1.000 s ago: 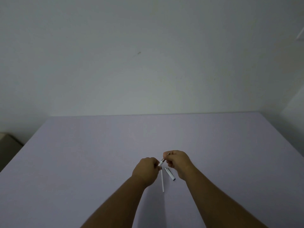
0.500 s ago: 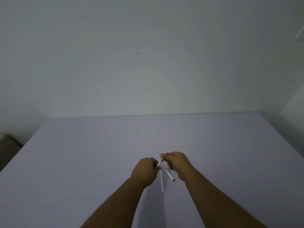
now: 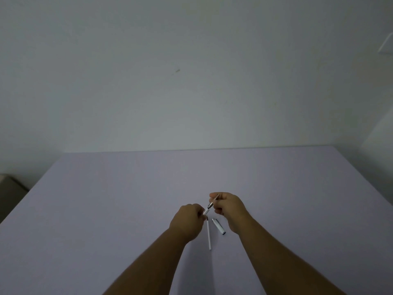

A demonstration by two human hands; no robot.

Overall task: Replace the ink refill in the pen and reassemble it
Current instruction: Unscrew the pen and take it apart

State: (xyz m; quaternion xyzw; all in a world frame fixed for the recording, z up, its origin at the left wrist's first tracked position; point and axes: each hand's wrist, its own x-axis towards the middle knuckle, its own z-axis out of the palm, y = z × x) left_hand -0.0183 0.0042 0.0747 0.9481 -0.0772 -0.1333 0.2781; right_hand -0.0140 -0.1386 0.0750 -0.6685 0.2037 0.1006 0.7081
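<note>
I am looking down at both hands over the lilac table (image 3: 106, 209). My left hand (image 3: 187, 222) is curled closed around the white pen barrel (image 3: 205, 211), of which only a short end shows past the fingers. My right hand (image 3: 228, 206) is pinched closed on a thin rod with a dark collar, which I take to be the ink refill (image 3: 212, 202); it runs slanting up from the barrel's mouth into the fingertips. Whether its lower end is inside the barrel or just at the opening I cannot tell at this size.

On the table between my forearms lie two loose parts. A long thin white stick with a dark tip (image 3: 209, 234) lies almost straight toward me, just beside my left hand; it may be the other refill. A shorter white cap (image 3: 218, 226) with a dark end lies slanting just to its right, close to the stick but not touching it.

I judge the step in hand to be the refill swap itself, with the rod partly out of the barrel. I cannot say from this view whether it is going in or coming out. Either way, the next move calls for keeping rod and barrel in one line and sliding gently, since such a thin rod would bend under a sideways push. The cap is not yet fitted, so the reassembly is not done.
</note>
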